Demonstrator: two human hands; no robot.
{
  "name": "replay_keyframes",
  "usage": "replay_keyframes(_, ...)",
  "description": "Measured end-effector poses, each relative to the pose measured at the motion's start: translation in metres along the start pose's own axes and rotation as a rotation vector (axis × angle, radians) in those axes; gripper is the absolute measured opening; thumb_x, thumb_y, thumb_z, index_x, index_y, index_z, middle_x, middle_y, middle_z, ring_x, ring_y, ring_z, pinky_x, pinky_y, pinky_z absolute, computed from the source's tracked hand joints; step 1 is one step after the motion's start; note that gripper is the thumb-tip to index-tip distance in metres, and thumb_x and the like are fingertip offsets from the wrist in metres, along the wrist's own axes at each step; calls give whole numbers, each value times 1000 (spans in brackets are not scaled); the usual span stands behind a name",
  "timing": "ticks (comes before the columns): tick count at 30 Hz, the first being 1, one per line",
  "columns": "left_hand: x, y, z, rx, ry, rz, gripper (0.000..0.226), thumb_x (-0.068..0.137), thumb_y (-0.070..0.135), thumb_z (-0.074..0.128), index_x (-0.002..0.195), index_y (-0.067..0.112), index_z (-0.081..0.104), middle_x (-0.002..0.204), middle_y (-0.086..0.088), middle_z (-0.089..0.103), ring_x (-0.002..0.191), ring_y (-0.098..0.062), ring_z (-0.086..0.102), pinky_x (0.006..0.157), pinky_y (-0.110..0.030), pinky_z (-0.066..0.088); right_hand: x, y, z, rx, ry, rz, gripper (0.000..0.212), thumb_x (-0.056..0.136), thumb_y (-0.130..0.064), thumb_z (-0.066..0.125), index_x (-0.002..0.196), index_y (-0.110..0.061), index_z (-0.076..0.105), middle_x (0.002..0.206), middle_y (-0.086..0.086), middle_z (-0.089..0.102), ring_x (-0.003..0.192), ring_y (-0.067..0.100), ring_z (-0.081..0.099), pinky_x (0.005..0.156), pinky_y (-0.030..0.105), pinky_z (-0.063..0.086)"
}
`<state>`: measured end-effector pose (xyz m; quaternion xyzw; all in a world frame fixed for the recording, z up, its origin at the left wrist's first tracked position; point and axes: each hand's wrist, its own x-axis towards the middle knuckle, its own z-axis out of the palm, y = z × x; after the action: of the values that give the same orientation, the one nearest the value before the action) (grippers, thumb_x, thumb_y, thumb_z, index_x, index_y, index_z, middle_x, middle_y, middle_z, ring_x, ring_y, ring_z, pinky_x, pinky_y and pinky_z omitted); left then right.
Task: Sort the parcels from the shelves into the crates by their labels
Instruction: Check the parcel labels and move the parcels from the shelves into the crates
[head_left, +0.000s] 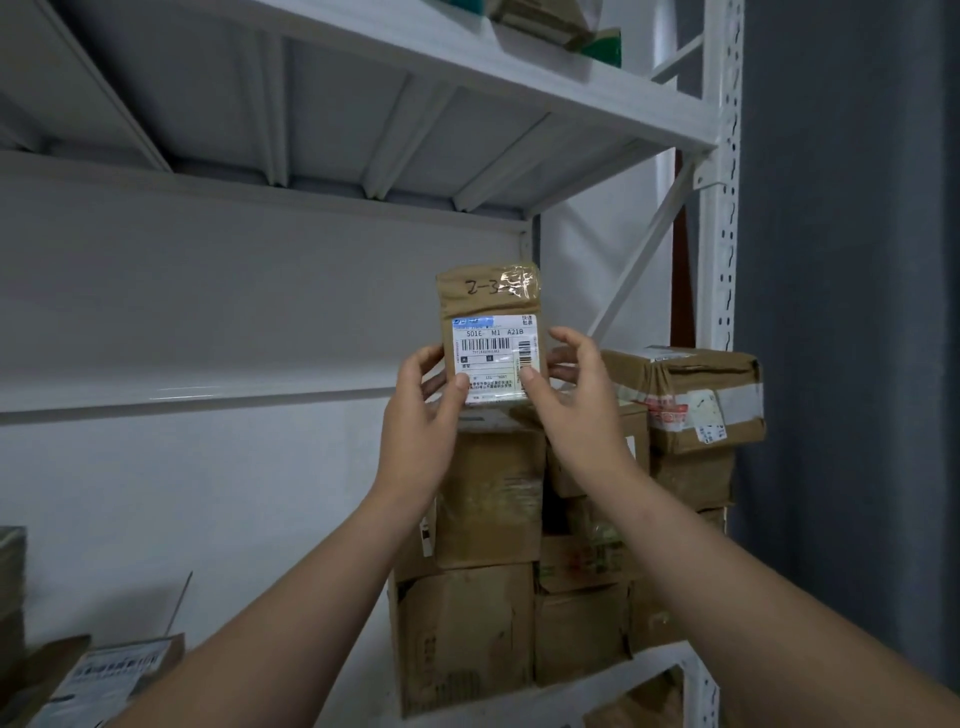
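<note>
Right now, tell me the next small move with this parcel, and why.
Probably draw the parcel back from the shelving and turn toward the crates, which are out of view. The left hand and right hand hold it upright above the stacked boxes, label facing you, readable.
</note>
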<state>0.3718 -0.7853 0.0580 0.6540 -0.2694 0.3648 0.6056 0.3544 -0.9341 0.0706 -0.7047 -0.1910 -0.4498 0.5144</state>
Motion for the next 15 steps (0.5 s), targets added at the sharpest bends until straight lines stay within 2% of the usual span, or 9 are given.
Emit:
replay_keyframes(2, -3, 6, -2, 10, -5, 16, 30, 99, 33, 44, 129, 33, 48, 118, 20, 55, 105, 16, 50, 81, -8, 46, -4, -2, -4, 42, -44, 13, 41, 94, -25, 58, 134, -29, 47, 115, -20, 55, 106, -7, 54, 75, 2, 44)
replay_keyframes(4, -6, 13, -8, 11, -40, 41, 39, 97, 45, 31, 133, 38, 44, 122, 16, 47, 109, 21, 43, 87, -5, 40, -9, -6, -9, 187, -106, 61, 45, 97, -30, 53, 140, -26, 45, 114, -29, 54, 104, -18, 52, 74, 2, 43)
replay_keyframes(6, -12, 21, -16, -34, -117, 58, 39, 93, 50, 29, 130, 46, 41, 132, 15, 37, 108, 31, 33, 81, 5, 35, -14, -9, -15, 292, -145, 90, 48, 96, -37, 49, 142, -26, 42, 121, -26, 54, 107, -20, 50, 78, 1, 42)
replay_keyframes(8, -20, 27, -25, -73, -210, 46, 36, 94, 51, 41, 130, 52, 38, 147, 14, 27, 116, 31, 27, 81, 6, 33, -20, -12, -19, 346, -153, 113, 50, 90, -43, 45, 138, -29, 47, 130, -13, 55, 113, -13, 51, 84, 4, 42)
replay_keyframes(10, -31, 30, -32, -81, -258, 47, 46, 88, 47, 49, 133, 51, 36, 152, 12, 29, 129, 15, 31, 89, -2, 38, -27, -17, -18, 374, -169, 128, 48, 86, -45, 43, 130, -32, 54, 134, 1, 54, 118, 4, 54, 96, 21, 47)
replay_keyframes(12, -41, 34, -35, -118, -244, 27, 52, 85, 42, 50, 136, 44, 38, 146, 8, 41, 126, 4, 43, 87, -11, 46, -36, -23, -15, 415, -182, 147, 45, 84, -49, 44, 124, -33, 58, 134, 9, 51, 120, 19, 54, 102, 44, 46)
replay_keyframes(13, -47, 36, -37, -124, -221, 25, 53, 85, 41, 50, 138, 40, 40, 143, 7, 45, 123, 1, 48, 84, -14, 48, -40, -26, -12, 437, -182, 153, 44, 83, -53, 45, 120, -35, 59, 134, 10, 51, 119, 21, 55, 101, 49, 45)
replay_keyframes(15, -56, 39, -40, -114, -170, 17, 55, 86, 41, 49, 140, 33, 41, 138, 7, 51, 119, 0, 52, 81, -15, 50, -47, -32, -7, 446, -169, 160, 44, 78, -62, 46, 115, -41, 61, 131, 7, 53, 116, 19, 57, 99, 49, 47)
